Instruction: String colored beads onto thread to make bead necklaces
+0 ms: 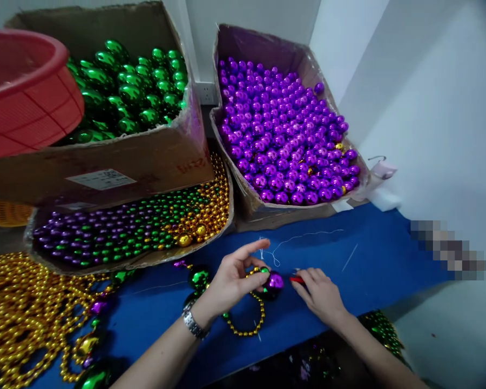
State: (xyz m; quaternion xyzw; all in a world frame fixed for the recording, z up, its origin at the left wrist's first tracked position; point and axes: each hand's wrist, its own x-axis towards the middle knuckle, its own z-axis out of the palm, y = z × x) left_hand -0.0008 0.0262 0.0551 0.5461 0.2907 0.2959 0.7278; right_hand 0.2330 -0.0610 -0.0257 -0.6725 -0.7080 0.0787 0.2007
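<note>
My left hand [233,278], with a metal watch on its wrist, pinches a bead necklace between thumb and fingers; its index finger points outward. A shiny purple bead [275,280] and small green beads sit at the fingertips, and a loop of gold beads [243,333] hangs below on the blue table. White thread [276,262] rises in a loose loop beside the fingers. To the right, my right hand [322,294] is closed around a small red-handled tool [297,279], whose kind is mostly hidden. Large green beads [198,277] lie behind my left wrist.
Cardboard boxes hold purple balls [283,135], green balls [132,92] and mixed bead strands [137,224]. A red basket [32,92] rests over the left box. Gold bead strands [20,319] pile at the left. Thread pieces [350,257] lie on the blue tabletop [384,254].
</note>
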